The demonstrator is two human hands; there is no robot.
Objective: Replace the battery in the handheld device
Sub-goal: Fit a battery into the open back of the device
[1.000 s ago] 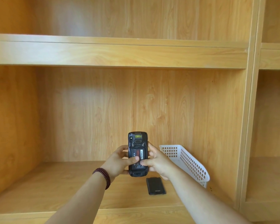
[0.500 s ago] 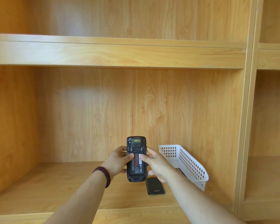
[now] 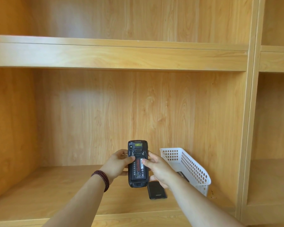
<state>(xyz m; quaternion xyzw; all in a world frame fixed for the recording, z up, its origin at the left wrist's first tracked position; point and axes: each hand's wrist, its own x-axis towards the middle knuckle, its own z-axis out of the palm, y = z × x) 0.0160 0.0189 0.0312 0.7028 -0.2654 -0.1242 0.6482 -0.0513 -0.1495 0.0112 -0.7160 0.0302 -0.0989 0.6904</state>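
Observation:
I hold a black handheld device (image 3: pixel 137 149) upright over the shelf, its back toward me and the cover off. A black battery (image 3: pixel 138 172) with a red and white label sits in its open bay. My left hand (image 3: pixel 117 163) grips the device's left side, thumb on the battery's top left corner. My right hand (image 3: pixel 157 168) holds the right side, thumb pressed on the battery's label. A flat black back cover (image 3: pixel 156 190) lies on the shelf just below the device.
A white perforated plastic basket (image 3: pixel 194 167) stands at the right of the wooden shelf (image 3: pixel 56 190), with a dark item (image 3: pixel 182 175) partly visible inside. A vertical wooden divider (image 3: pixel 247 128) rises right of the basket. Another shelf board (image 3: pixel 118 54) runs overhead.
The device has dropped slightly lower in my hands. My thumbs have shifted up the battery from its middle toward its top edge.

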